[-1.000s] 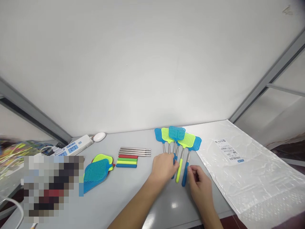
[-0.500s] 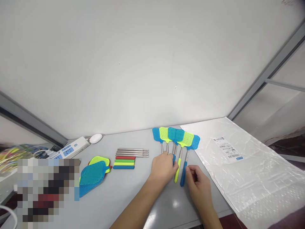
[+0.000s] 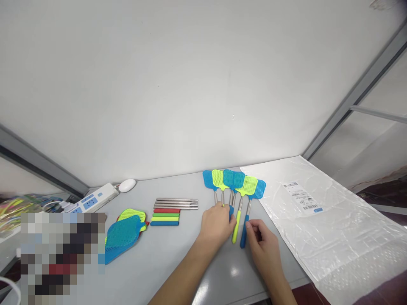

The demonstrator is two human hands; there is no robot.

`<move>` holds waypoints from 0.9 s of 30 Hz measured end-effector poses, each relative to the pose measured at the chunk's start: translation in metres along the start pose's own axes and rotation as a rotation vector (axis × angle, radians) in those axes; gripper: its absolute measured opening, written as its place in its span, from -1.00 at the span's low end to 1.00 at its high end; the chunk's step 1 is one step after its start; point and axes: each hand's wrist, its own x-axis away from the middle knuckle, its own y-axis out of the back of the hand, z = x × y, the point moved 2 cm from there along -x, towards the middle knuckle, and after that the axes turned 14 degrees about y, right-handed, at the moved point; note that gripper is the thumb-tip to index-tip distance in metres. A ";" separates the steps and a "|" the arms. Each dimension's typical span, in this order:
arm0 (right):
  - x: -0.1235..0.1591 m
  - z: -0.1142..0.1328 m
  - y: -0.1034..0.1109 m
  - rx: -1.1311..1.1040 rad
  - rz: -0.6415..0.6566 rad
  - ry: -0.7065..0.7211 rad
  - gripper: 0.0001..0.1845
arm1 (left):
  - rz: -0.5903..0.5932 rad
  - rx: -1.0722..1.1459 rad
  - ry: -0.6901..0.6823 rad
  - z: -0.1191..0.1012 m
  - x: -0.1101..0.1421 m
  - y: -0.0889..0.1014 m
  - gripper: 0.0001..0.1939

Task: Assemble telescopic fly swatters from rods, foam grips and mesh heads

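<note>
Several fly swatters with blue and yellow-green mesh heads [image 3: 248, 185] lie fanned out side by side, handles toward me. My left hand [image 3: 215, 221] is closed over the left-hand handles, hiding most of them; a blue handle shows by its thumb. At the right end of the fan, my right hand [image 3: 266, 241] has curled fingers, with thumb and fingertips at the edge of the blue handle [image 3: 244, 237] of the outermost swatter. Between the hands, a yellow-green handle [image 3: 236, 231] lies uncovered.
Left of the hands lie several metal rods [image 3: 176, 203] and coloured handle tubes [image 3: 165, 215]. Loose swatter heads [image 3: 124, 235] are stacked farther left. A power strip [image 3: 92, 201] and white oval object [image 3: 127, 185] sit near the wall. White plastic packaging [image 3: 318, 228] covers the right side.
The whole view has shifted very slightly. Both hands and the swatters keep nearly the same places.
</note>
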 end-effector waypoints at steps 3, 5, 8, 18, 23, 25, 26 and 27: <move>0.000 0.001 0.000 -0.010 0.004 -0.008 -0.65 | -0.009 0.012 -0.003 0.002 0.001 0.000 -0.76; -0.001 0.002 -0.001 -0.016 0.009 -0.013 -0.65 | -0.017 0.024 -0.008 0.004 0.001 -0.001 -0.76; -0.001 0.002 -0.001 -0.021 0.009 -0.015 -0.65 | -0.025 0.042 -0.015 0.007 0.003 -0.001 -0.78; 0.000 0.002 -0.001 0.012 0.003 0.019 -0.64 | -0.147 0.234 -0.034 0.051 0.041 0.006 -0.68; 0.002 -0.001 -0.001 0.064 -0.008 0.053 -0.62 | -0.328 0.358 0.006 0.124 0.078 -0.008 -0.69; 0.005 -0.001 -0.002 0.102 -0.016 0.080 -0.63 | -0.403 0.371 0.039 0.153 0.093 -0.009 -0.74; 0.007 -0.001 -0.002 0.125 -0.016 0.097 -0.63 | -0.441 0.369 0.055 0.166 0.099 -0.008 -0.77; 0.007 0.001 -0.004 0.149 -0.008 0.115 -0.64 | -0.479 0.359 0.077 0.178 0.105 -0.006 -0.79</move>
